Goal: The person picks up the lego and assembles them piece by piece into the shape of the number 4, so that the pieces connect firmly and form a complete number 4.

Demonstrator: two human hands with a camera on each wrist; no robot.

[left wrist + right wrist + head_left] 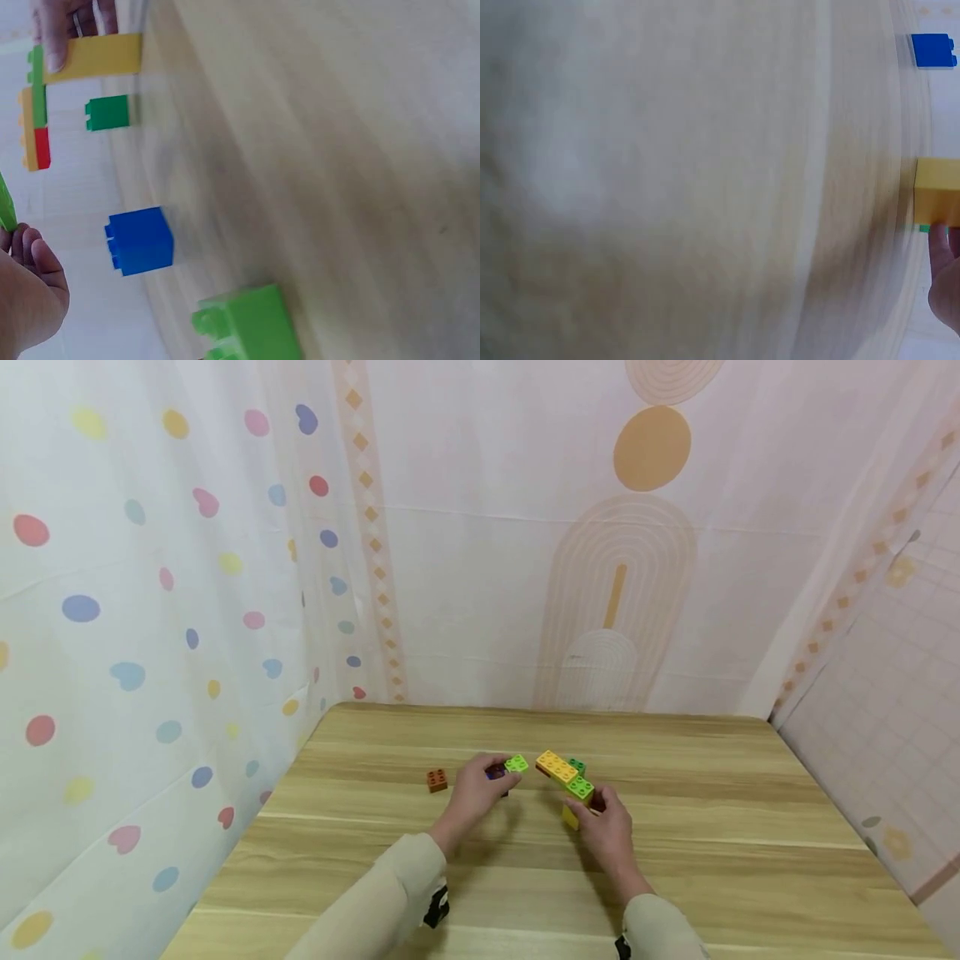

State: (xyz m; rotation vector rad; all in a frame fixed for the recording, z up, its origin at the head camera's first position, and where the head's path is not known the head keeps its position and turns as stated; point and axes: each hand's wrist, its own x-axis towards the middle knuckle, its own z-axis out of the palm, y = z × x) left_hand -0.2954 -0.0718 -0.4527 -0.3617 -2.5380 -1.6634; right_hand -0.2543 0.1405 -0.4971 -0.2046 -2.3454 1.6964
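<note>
My left hand (477,785) pinches a lime green brick (516,763) between thumb and fingers, raised off the table. To its right, my right hand (606,828) grips a tall yellow block (101,57), which forms the base of a built stack. A lime green brick (581,787) sits on that block and juts out sideways. Across its far end lies a yellow-orange brick (557,767), with a red brick (43,147) attached underneath. My left hand is a short way from the stack's overhanging end. A blue brick (141,241) on the table is mostly hidden by my left hand in the head view.
A brown-orange brick (437,780) lies left of my left hand. Behind the stack stands a dark green brick (577,766). Another lime green brick (259,326) shows low in the left wrist view. Curtains (480,568) hang behind the wooden table (712,860).
</note>
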